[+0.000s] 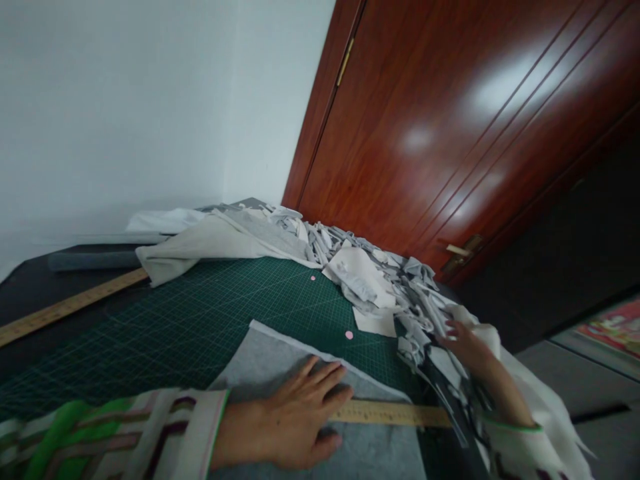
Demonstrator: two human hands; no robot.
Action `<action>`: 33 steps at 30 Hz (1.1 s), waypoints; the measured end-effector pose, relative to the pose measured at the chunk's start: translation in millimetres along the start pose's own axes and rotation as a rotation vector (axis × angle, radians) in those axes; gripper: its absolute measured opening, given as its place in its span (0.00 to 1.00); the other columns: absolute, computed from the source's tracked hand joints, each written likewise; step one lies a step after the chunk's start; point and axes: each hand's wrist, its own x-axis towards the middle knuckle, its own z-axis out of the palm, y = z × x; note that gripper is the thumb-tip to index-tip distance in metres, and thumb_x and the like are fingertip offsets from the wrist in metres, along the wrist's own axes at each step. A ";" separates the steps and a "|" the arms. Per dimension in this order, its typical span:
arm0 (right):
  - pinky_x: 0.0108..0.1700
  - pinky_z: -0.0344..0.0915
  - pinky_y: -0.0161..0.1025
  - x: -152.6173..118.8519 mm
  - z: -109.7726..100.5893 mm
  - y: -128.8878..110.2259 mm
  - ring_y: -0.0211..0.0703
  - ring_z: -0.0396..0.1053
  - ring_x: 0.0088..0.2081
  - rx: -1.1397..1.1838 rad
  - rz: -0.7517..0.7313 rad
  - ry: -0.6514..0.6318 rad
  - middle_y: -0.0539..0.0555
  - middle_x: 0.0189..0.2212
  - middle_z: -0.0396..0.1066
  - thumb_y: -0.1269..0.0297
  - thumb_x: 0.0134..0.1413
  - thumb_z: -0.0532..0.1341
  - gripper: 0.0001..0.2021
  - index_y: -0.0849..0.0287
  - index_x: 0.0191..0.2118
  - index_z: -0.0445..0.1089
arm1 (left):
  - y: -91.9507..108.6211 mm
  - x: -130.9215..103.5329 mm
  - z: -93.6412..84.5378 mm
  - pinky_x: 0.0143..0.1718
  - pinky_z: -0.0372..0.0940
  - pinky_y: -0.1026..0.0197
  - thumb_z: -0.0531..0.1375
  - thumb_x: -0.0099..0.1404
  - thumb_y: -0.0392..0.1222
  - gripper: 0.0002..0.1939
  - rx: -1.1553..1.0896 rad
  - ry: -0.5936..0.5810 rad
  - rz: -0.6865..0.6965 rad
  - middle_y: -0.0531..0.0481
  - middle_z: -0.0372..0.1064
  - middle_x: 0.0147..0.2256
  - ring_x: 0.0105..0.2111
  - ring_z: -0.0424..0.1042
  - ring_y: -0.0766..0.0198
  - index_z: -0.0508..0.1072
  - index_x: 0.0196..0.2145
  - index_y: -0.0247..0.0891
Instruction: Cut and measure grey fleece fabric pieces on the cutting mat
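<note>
My left hand (307,413) lies flat with fingers spread on a piece of grey fabric (280,350). It presses on a wooden ruler (390,413) that lies across the fabric, and its palm hides the ruler's left part. Under the fabric is a green cutting mat (200,313) with a printed grid. My right hand (470,350) is at the right, over a heap of grey and white fabric scraps (425,307). Its fingers are apart, and I see nothing held in them. White cloth (535,387) lies beside its wrist.
A larger pale cloth (215,240) lies across the mat's far edge. A second wooden ruler (75,307) reaches under it from the left. Two pink dots, one nearer (349,335), lie on the mat. Behind stand a white wall (125,100) and a reddish-brown door (425,120).
</note>
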 end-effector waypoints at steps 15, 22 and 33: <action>0.58 0.66 0.43 -167.3 63.5 -34.2 0.49 0.68 0.57 -0.003 -0.548 -0.506 0.61 0.55 0.69 0.73 0.54 0.58 0.24 0.55 0.58 0.67 | -13.8 7.9 1.3 0.65 0.47 0.36 0.64 0.59 0.57 0.42 0.053 0.026 -0.003 0.35 0.46 0.68 0.68 0.45 0.41 0.57 0.66 0.41; 0.50 0.70 0.44 -160.1 93.9 -39.6 0.48 0.71 0.47 0.006 -0.549 -0.412 0.59 0.44 0.71 0.69 0.59 0.59 0.14 0.56 0.50 0.72 | -28.4 10.4 3.0 0.67 0.43 0.41 0.55 0.60 0.72 0.47 0.014 0.046 0.037 0.37 0.47 0.68 0.69 0.43 0.46 0.54 0.67 0.40; 0.49 0.68 0.41 -140.7 109.8 -56.4 0.46 0.70 0.45 0.105 -0.350 -0.353 0.57 0.42 0.68 0.70 0.60 0.59 0.14 0.57 0.50 0.74 | -3.9 0.9 -2.3 0.67 0.49 0.50 0.54 0.72 0.49 0.31 0.051 0.096 0.171 0.43 0.51 0.68 0.67 0.50 0.54 0.52 0.68 0.38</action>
